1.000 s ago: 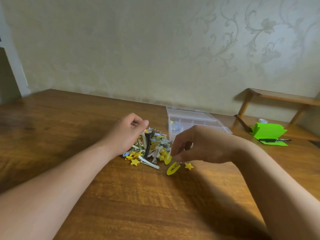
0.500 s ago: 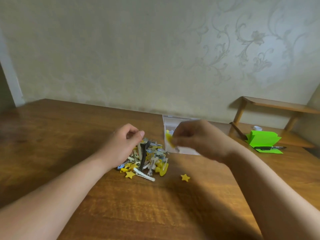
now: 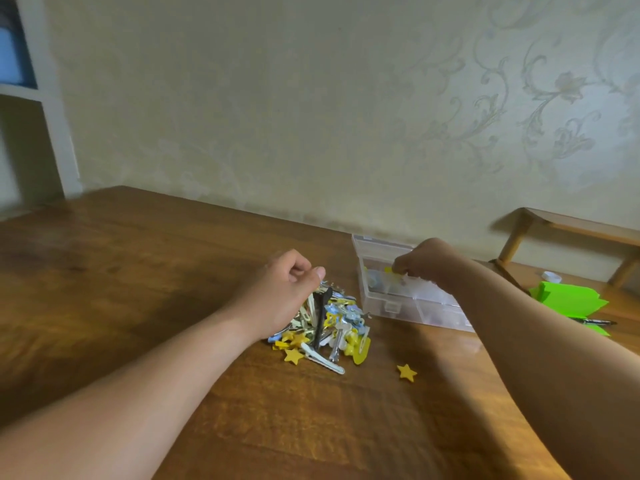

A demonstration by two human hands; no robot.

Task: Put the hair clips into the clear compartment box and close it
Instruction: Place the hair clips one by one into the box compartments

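A heap of hair clips [image 3: 332, 323], yellow, blue, silver and black, lies on the brown wooden table [image 3: 138, 271]. My left hand [image 3: 280, 289] rests on the heap's left side with its fingers curled; what it holds, if anything, is hidden. The clear compartment box [image 3: 408, 310] stands open just right of the heap, with a few clips inside. My right hand [image 3: 426, 263] hovers over the box's back left compartment and pinches a yellow clip [image 3: 389, 270]. A single yellow star clip [image 3: 407, 371] lies apart, in front of the box.
A bright green paper holder [image 3: 568, 299] with a black pen [image 3: 595, 322] sits to the right of the box. Behind it stands a small wooden rack [image 3: 571, 226] with a white cap [image 3: 550, 277] under it. The patterned wall [image 3: 311, 116] closes off the table's far edge.
My right hand lifted a yellow clip from the front of the heap and carried it back and to the right over the box. The left hand stayed on the heap.
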